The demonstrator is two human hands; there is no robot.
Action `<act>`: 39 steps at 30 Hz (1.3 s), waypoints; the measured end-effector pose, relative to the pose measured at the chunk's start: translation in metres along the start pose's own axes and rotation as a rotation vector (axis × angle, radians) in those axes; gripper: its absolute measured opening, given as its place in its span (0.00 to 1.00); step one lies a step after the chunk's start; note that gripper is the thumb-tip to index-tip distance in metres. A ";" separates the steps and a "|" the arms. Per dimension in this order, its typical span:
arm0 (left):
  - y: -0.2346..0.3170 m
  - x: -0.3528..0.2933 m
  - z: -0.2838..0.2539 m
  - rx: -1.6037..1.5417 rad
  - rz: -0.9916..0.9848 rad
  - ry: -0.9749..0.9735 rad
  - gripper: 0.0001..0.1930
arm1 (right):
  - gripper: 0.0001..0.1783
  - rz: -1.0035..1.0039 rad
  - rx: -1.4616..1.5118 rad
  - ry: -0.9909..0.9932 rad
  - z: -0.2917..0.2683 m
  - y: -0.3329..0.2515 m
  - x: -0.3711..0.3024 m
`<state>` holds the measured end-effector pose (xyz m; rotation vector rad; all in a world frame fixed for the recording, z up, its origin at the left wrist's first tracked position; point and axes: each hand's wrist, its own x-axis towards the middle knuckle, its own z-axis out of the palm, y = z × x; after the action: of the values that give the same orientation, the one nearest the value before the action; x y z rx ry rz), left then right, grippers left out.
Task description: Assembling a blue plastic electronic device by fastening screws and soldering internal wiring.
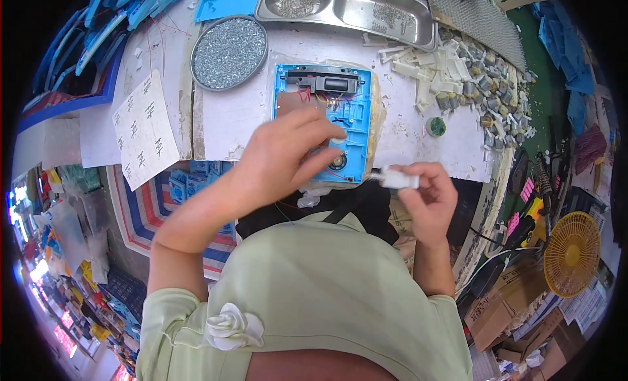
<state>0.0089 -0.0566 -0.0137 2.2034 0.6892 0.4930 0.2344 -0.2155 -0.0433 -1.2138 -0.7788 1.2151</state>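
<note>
A blue plastic housing (352, 99) lies open on the white worktable (235, 116), showing a black part along its top, red wires and a small round speaker. My left hand (282, 157) rests on the housing's lower left, fingers spread over a brown board and pressing near the speaker. My right hand (428, 196) hovers just right of the housing's lower corner, pinching a small white plastic part (399, 179) between thumb and fingers.
A round tray of screws (229, 52) sits at the upper left, a steel two-compartment tray (356, 9) behind it. A heap of white and grey small parts (461, 80) lies right. A paper sheet (145, 129) lies left. A yellow fan (572, 253) stands at the lower right.
</note>
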 end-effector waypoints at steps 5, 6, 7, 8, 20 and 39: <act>-0.019 0.032 0.017 0.433 0.150 -0.120 0.06 | 0.17 -0.030 0.018 0.012 -0.018 0.000 0.000; -0.020 0.036 0.019 0.440 0.151 -0.166 0.06 | 0.17 -0.036 0.011 0.007 -0.019 -0.001 0.000; -0.020 0.040 0.021 0.445 0.155 -0.213 0.06 | 0.17 -0.042 0.004 0.004 -0.021 0.000 0.000; -0.017 0.043 0.022 0.453 0.151 -0.229 0.05 | 0.17 -0.048 -0.002 0.000 -0.022 0.000 0.000; -0.014 0.042 0.024 0.284 0.029 -0.172 0.05 | 0.17 -0.056 0.087 -0.006 -0.028 0.000 -0.003; -0.022 0.017 0.008 -0.005 -0.059 0.030 0.05 | 0.16 -0.442 -0.781 -0.036 -0.006 -0.010 0.038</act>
<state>0.0197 -0.0380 -0.0334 2.1679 0.7662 0.4985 0.2518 -0.1795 -0.0414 -1.5177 -1.5402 0.5647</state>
